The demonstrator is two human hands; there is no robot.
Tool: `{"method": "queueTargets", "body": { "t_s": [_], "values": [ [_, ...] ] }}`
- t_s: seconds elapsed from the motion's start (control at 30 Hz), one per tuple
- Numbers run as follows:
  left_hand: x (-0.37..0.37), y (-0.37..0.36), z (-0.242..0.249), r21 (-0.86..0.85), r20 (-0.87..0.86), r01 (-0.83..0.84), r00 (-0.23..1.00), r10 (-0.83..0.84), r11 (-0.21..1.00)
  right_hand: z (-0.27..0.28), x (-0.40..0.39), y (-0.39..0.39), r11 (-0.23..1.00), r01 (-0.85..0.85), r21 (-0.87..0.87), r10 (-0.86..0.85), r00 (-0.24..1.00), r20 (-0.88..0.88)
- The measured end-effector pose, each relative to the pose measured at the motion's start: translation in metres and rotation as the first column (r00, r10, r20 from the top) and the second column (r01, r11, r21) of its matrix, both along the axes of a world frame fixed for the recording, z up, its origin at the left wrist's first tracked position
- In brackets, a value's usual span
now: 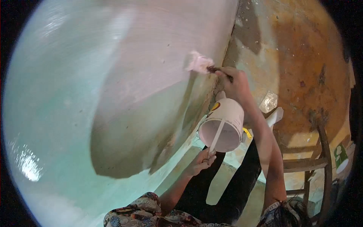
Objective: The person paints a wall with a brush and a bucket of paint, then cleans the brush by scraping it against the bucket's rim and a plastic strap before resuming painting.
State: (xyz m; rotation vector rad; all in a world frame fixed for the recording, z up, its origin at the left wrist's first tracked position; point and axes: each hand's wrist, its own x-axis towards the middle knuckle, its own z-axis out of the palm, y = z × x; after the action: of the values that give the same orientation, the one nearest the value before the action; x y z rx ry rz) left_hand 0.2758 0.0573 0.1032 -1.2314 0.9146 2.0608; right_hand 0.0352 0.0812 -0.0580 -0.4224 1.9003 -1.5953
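Note:
My right hand (236, 82) is closed around the dark handle of a paintbrush (201, 63). The brush's bristles, loaded with pale pink paint, meet the wall (151, 56) just above its bottom edge. In my left hand (202, 162) the fingers are wrapped round the pale handle (217, 136) of a white paint bucket (228, 110). The bucket's mouth tilts toward me, showing pale pink inside. Around the brush the wall is coated pale pink, while its lower and left areas show green.
A wooden ladder-like frame (304, 165) stands at the right on the stained orange-brown floor (310, 87). Near my right forearm lies a shiny, clear flat piece (269, 102). A green-and-white item (340, 154) is at the far right. My dark-trousered legs (242, 181) are below the bucket.

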Motion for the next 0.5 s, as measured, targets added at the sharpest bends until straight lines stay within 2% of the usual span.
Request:
{"method": "queueTargets", "body": {
  "t_s": [0.03,0.13,0.2,0.3,0.4,0.43,0.5],
  "values": [
    [0.001,0.0,-0.002,-0.01,0.015,0.005,1.0,-0.005,1.0,-0.023,0.004,0.002,0.999,0.023,0.027,-0.023,1.0,0.021],
    [0.009,0.001,-0.011,-0.005,0.069,-0.017,0.997,0.017,1.0,-0.116,0.011,0.008,0.963,-0.05,0.263,0.049,0.999,0.013],
    [0.023,0.003,-0.019,0.05,0.121,-0.096,0.989,0.089,0.994,-0.167,0.014,0.014,0.914,-0.089,0.396,0.126,0.989,-0.07],
    [0.015,0.005,-0.015,-0.009,0.215,-0.077,0.973,0.078,0.997,-0.232,0.025,0.015,0.821,-0.145,0.553,0.234,0.968,-0.093],
    [0.019,0.009,-0.019,-0.048,0.231,-0.153,0.96,0.16,0.987,-0.27,0.031,0.027,0.756,-0.127,0.642,0.277,0.951,-0.138],
    [0.015,0.007,-0.019,-0.06,0.207,-0.13,0.968,0.14,0.99,-0.275,0.035,0.027,0.742,-0.11,0.661,0.283,0.945,-0.161],
    [0.004,0.003,-0.016,-0.077,0.164,-0.082,0.982,0.093,0.994,-0.255,0.042,0.043,0.788,-0.061,0.613,0.177,0.976,-0.13]
  ]
}}
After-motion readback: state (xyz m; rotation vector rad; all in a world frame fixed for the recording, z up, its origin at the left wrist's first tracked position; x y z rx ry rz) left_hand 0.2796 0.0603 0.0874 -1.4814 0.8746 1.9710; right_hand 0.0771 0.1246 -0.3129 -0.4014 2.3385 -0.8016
